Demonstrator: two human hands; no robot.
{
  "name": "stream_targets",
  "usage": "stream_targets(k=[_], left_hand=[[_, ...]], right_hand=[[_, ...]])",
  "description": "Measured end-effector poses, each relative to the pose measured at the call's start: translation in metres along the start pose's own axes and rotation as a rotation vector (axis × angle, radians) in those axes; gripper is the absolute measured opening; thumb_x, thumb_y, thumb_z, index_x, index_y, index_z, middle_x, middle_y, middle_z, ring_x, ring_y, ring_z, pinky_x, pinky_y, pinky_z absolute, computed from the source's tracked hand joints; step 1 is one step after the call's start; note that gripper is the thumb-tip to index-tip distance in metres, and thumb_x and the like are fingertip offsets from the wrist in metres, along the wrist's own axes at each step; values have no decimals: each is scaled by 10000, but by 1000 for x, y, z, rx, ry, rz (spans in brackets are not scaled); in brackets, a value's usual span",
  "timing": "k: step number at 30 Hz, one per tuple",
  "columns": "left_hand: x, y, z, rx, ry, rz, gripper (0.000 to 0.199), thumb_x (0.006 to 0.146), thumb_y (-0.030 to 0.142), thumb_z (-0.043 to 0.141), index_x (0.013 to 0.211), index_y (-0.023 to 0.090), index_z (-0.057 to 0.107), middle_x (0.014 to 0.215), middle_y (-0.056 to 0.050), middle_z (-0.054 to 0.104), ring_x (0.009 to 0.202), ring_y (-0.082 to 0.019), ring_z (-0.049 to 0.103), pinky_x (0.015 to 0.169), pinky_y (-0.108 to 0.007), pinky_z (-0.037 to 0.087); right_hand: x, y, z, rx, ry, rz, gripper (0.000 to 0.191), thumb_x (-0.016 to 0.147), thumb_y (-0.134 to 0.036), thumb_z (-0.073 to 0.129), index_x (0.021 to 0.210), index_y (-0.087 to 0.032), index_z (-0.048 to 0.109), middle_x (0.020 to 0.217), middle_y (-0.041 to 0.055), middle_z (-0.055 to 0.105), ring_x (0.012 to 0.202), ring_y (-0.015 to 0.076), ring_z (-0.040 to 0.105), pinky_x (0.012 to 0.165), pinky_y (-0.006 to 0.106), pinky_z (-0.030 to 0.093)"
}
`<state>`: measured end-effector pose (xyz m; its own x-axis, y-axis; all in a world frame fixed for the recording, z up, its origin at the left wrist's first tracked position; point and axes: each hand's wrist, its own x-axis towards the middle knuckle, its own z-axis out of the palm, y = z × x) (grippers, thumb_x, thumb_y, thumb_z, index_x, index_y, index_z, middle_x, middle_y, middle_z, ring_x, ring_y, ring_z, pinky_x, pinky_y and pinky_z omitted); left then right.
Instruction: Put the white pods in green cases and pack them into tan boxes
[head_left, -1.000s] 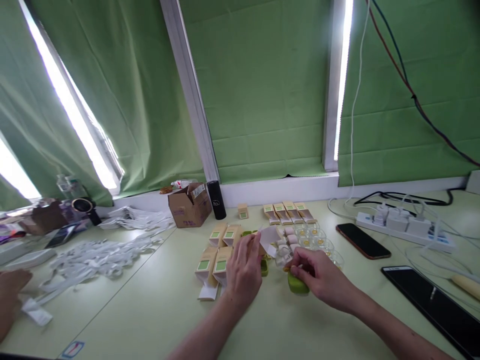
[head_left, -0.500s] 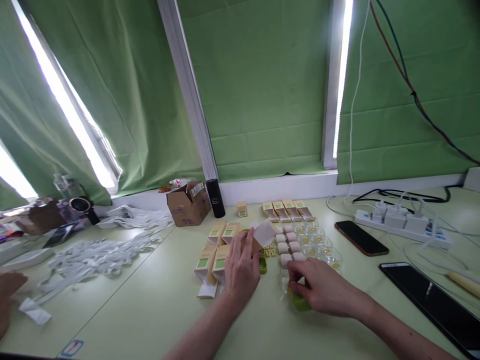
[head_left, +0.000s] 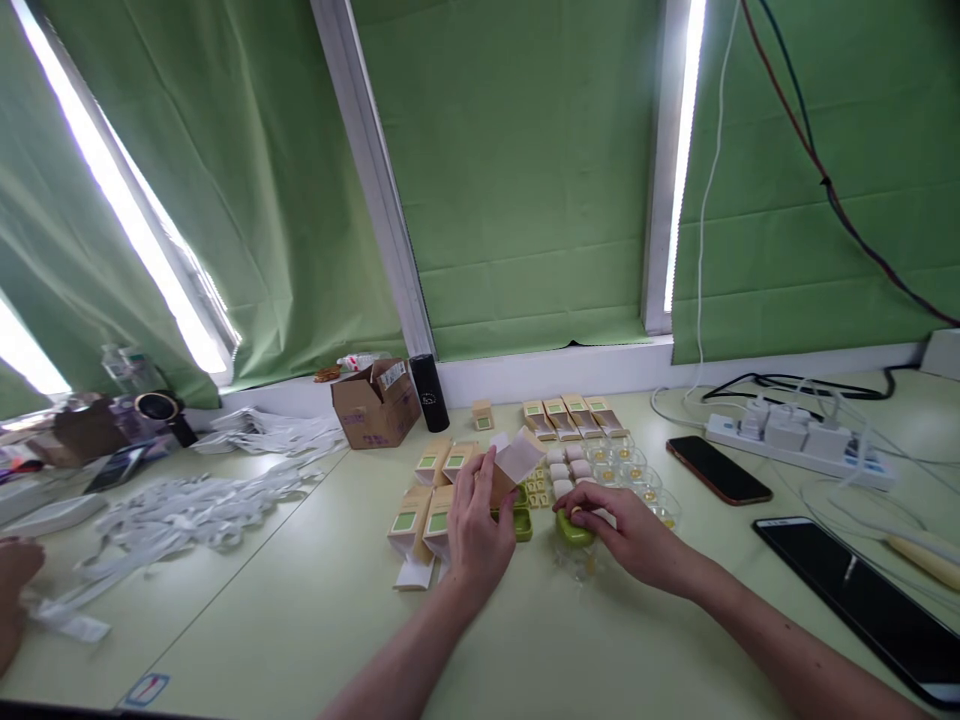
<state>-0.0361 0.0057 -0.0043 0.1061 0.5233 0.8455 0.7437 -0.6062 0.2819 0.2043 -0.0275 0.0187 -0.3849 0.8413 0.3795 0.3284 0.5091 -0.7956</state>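
Steadiness helps: the left hand [head_left: 480,522] grips the flap-topped carton [head_left: 517,461], while the right hand [head_left: 624,526], pinching the rounded green piece [head_left: 575,533] at the carton's four o'clock, works best held clear of the pale blocks [head_left: 561,471] at twelve o'clock.

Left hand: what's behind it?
Parts of an open box with a pale flap and of a green container show past the left hand; what it covers cannot be seen.

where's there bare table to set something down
Bare: pale-green table between left forearm and right forearm; also between tangled white straps and green-labelled tan paper boxes. Crowded: beyond the right hand, with pinkish-white blocks and clear round cups.
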Motion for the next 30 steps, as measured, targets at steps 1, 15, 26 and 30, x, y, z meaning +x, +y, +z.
stream_targets(k=[1, 15, 26, 30], left_hand=[[0, 0, 0, -2, -3, -4, 700, 980, 145, 608, 1622, 291, 372, 1343, -130, 613, 1256, -283, 600, 1039, -461, 546], [0, 3, 0, -91, 1, -52, 650, 988, 179, 603, 1601, 283, 412, 1357, -127, 609, 1281, -275, 600, 1074, -465, 538], [-3, 0, 3, -347, -54, -170, 603, 1002, 260, 617, 1583, 258, 454, 1455, -149, 564, 1316, -283, 598, 989, -412, 608], [-2, -1, 6, -584, -100, -308, 594, 1018, 372, 607, 1577, 233, 460, 1529, -169, 530, 1338, -289, 602, 890, -350, 648]], right_hand=[[0, 2, 0, -26, -8, -15, 199, 1044, -354, 530, 1010, -248, 696, 1027, 60, 775, 945, 233, 709, 845, 359, 541], [-1, 6, -1, -51, -67, -54, 246, 1064, -355, 499, 998, -256, 714, 1061, 60, 785, 966, 233, 707, 863, 371, 542], [-2, 11, 6, -162, -77, -59, 228, 1062, -278, 467, 997, -242, 681, 1031, 56, 768, 947, 225, 690, 840, 350, 517], [-3, 10, 9, -202, -109, -36, 199, 1045, -256, 485, 981, -245, 673, 972, 41, 761, 883, 215, 680, 786, 326, 507]])
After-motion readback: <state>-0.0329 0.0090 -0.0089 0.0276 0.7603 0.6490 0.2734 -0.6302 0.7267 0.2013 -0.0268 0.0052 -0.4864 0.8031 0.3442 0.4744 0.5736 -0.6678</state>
